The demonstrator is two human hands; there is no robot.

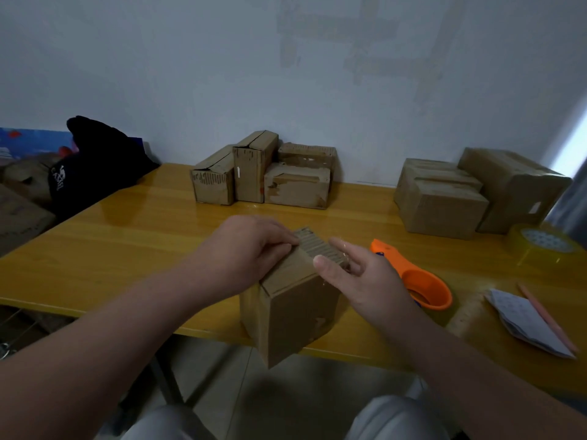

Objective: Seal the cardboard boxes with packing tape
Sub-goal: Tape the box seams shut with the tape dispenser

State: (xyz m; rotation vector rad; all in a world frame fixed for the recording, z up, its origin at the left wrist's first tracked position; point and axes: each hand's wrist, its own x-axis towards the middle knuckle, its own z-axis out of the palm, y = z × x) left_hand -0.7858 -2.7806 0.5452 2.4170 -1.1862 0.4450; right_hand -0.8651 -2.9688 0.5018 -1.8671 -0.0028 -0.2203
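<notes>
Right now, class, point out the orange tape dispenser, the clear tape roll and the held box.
orange tape dispenser [413, 274], head view, orange body
clear tape roll [544, 241], head view, top face
held box [295, 309], head view, near side face

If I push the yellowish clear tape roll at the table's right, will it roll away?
The yellowish clear tape roll lies flat on the glossy yellow wooden table, so it would probably slide, not roll. It looks thickly wound, so likely fairly heavy for its size.
</notes>
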